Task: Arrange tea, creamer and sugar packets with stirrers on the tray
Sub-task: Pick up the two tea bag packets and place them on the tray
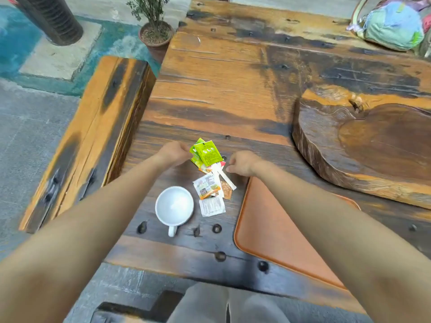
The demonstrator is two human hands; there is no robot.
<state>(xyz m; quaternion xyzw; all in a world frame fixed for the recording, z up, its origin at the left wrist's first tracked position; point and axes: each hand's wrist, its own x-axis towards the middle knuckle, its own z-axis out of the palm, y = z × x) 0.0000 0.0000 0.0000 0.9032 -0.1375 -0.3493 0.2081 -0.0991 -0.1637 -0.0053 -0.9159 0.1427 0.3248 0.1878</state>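
Head view: the wooden table (233,89) carries an orange tray (275,229) at its near edge, bare, partly under the right forearm. Left of it stands a white mug (174,206). Between them lie the packets (210,180). The left hand (173,152) grips green packets (205,152); the right hand (242,163) pinches a white stirrer (225,176).

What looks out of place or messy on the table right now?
The packets lie in a loose overlapping heap on the table beside the mug, none on the tray. Nothing looks spilled or torn. Left hand touches the green packets; right hand hovers near.
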